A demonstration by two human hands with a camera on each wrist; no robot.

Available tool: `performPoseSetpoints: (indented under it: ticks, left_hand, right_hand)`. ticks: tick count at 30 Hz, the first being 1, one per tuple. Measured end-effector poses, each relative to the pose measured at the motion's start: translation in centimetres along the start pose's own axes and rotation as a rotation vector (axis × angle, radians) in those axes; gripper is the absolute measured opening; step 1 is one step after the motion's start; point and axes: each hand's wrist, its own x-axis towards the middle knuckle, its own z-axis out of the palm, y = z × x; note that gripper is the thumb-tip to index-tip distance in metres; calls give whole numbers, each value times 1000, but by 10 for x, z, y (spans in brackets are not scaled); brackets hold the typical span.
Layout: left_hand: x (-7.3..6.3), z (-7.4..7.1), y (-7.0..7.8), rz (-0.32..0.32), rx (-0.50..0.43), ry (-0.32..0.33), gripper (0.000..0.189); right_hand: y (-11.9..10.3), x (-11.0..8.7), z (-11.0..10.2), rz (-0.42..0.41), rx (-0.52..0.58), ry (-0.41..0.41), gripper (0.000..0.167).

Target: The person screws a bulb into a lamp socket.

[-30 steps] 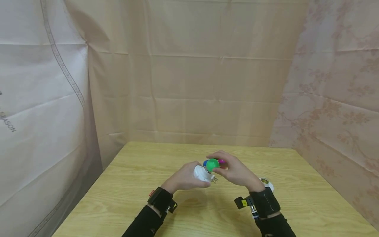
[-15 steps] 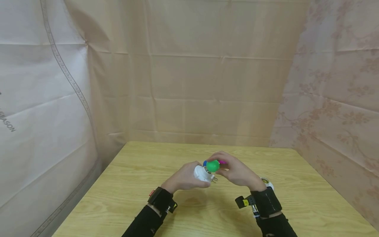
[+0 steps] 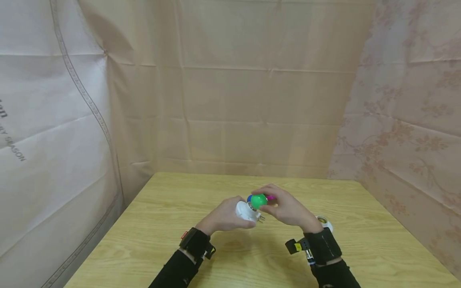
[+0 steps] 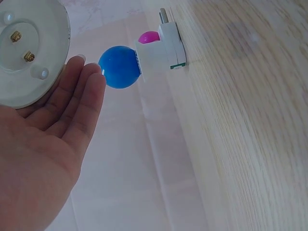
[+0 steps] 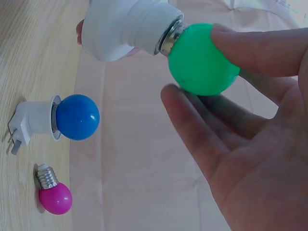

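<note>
A white round lamp holder (image 3: 246,211) is held by my left hand (image 3: 227,215); its underside with brass screws shows in the left wrist view. My right hand (image 3: 286,206) pinches a green bulb (image 5: 203,59) between thumb and fingers. The bulb's metal thread sits partly inside the holder's socket (image 5: 169,36), with a strip of thread still visible. Behind the hands, on the table, lies a white plug socket (image 5: 39,118) with a blue bulb (image 5: 78,117) in it. Beside it lies a loose pink bulb (image 5: 56,198), mostly hidden in the head view.
Another white lamp holder (image 3: 325,223) stands on the wooden table (image 3: 151,240), right of my right wrist and partly covered by it. Beige cloth (image 3: 252,100) hangs behind the table's far edge, with further cloth at both sides.
My right thumb and fingers have shifted slightly on the green bulb, easing away and then coming back onto it. My left hand and the lamp holder stay almost still.
</note>
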Motion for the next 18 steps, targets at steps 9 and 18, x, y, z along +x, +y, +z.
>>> performPoseSetpoints:
  ticks: [9,18]
  left_hand:
    - [-1,0,2,-14,-10,-1,58]
    - [0,0,2,0,12,14,58]
  right_hand:
    - [2,0,0,-60,-11,-21,46]
    - [4,1,-1,-70,49,-6,46]
